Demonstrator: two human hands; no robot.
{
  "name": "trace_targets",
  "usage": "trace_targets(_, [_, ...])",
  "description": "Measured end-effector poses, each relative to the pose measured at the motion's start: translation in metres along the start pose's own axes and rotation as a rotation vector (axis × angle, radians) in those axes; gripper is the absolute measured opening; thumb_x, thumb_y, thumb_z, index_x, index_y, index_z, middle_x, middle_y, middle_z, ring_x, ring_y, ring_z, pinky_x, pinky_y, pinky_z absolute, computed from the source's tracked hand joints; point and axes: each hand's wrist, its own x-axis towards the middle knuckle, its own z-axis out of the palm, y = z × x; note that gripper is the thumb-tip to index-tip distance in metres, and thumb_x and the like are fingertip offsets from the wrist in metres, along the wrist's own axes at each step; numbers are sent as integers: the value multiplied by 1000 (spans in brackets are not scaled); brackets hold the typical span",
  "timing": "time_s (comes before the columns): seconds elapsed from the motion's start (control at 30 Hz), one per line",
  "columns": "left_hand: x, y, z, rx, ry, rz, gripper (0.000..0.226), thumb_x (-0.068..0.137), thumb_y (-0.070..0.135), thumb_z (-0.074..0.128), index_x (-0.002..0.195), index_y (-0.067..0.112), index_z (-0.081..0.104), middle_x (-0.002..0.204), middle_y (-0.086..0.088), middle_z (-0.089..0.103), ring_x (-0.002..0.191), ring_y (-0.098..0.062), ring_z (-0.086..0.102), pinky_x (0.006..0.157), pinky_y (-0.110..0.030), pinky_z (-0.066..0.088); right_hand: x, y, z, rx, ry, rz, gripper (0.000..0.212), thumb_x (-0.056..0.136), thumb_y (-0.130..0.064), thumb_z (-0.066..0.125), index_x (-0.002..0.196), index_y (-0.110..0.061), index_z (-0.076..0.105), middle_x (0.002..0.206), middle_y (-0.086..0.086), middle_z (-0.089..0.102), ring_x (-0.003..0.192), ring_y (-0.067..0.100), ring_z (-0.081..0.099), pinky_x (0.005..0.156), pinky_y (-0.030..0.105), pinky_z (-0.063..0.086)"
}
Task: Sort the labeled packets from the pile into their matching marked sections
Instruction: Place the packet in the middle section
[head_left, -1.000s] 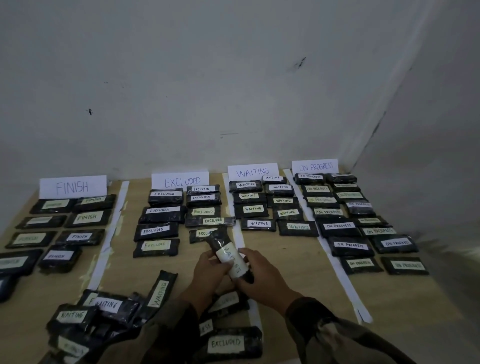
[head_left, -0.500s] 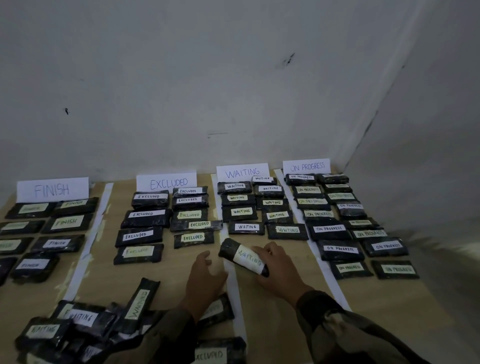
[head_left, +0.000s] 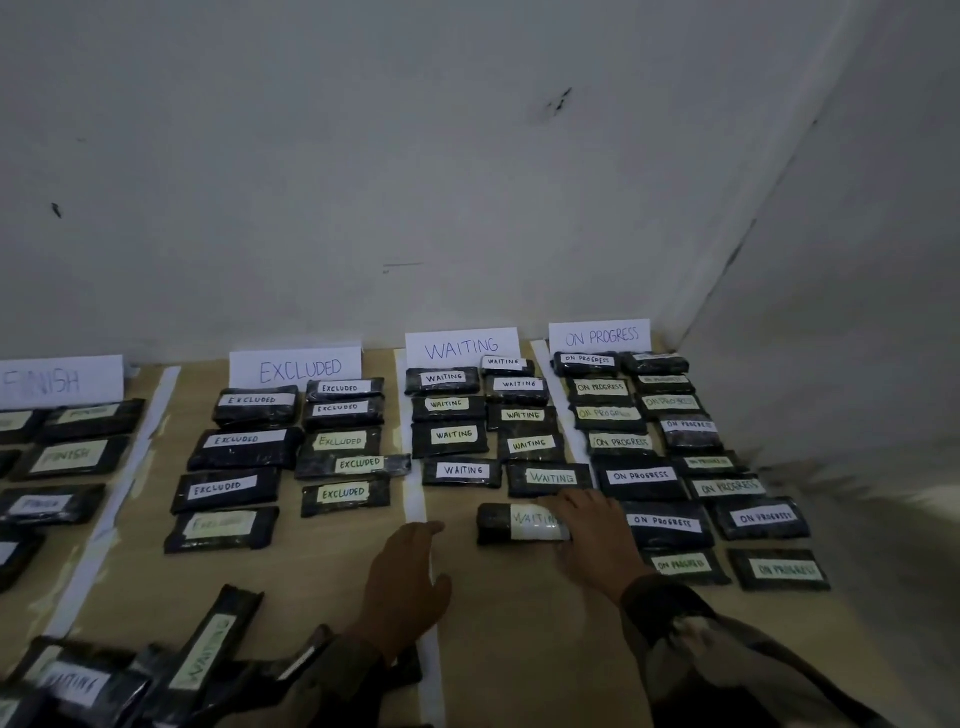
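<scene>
A black packet labelled WAITING lies flat on the wooden table, in the front row of the section under the WAITING sign. My right hand holds its right end, fingers curled over the label. My left hand hovers open and holds nothing, over the white tape strip just left of the packet. The pile of unsorted packets sits at the bottom left, with a WAITING packet standing tilted in it.
Rows of sorted packets fill the sections under the FINISH sign, the EXCLUDED sign and the ON PROGRESS sign, split by white tape strips. Walls close the back and right sides. Bare wood shows in front of the WAITING rows.
My right hand carried the WAITING packet right and forward and laid it flat in the WAITING section. My left hand let go of it and stayed behind, open.
</scene>
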Motion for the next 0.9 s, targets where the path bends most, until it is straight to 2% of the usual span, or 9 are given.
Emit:
trace_targets(0.1, [8,4,7,32,19,36,56,86,30,57,137,23,35,138,3,41,126,-14,39,102,-24,33,5,10,-3,-4,-11,-8,58,74,-16,65,130,-29,52,125,-2,56,116,25,48,92,41,36])
trace_targets(0.27, [15,2,11,52,42,56,54,83,30,58,134,21,41,134,1,46,122,-16,43,98,-26,36,14,21,1,-18,-17,10,58,66,-12,71,120,-29,59,115,-2,62,106,27,56,82,43,41])
trace_targets(0.43, [16,-9,15,143,75,105,52,69,29,59,119,15,60,115,-5,62,103,-26,61,81,-37,50,18,23,1,-45,-5,-21,56,78,-17,63,131,-30,50,129,-3,53,117,25,47,93,41,35])
trace_targets(0.57, [14,-8,12,187,31,101,55,77,29,60,130,19,50,129,-2,52,119,-23,49,96,-36,40,16,18,-1,-45,-11,-12,60,78,-18,61,135,-28,45,133,-1,50,123,25,42,101,43,29])
trace_targets(0.63, [14,-7,11,199,25,112,56,78,30,59,132,20,48,131,-1,50,121,-22,47,97,-35,39,15,11,-3,-46,1,-5,64,75,-19,61,136,-28,43,133,-2,48,125,23,41,104,44,27])
trace_targets(0.7, [13,-7,9,204,19,111,56,78,30,60,132,21,48,131,-1,50,121,-22,48,97,-36,39,14,2,-4,-38,35,-14,66,68,-19,63,131,-27,48,126,-2,52,120,23,46,102,45,30])
trace_targets(0.8, [10,-10,5,200,50,115,54,76,27,63,129,19,51,128,-4,53,119,-24,50,96,-37,41,11,-14,0,-19,131,-64,62,49,-24,68,110,-25,61,103,-2,62,97,23,60,85,43,45])
trace_targets(0.9, [7,-13,-7,211,66,87,54,81,28,62,132,19,47,134,-4,50,123,-22,45,101,-36,37,6,-34,2,30,185,-135,50,51,-25,64,101,-24,62,101,0,62,95,23,60,85,46,47])
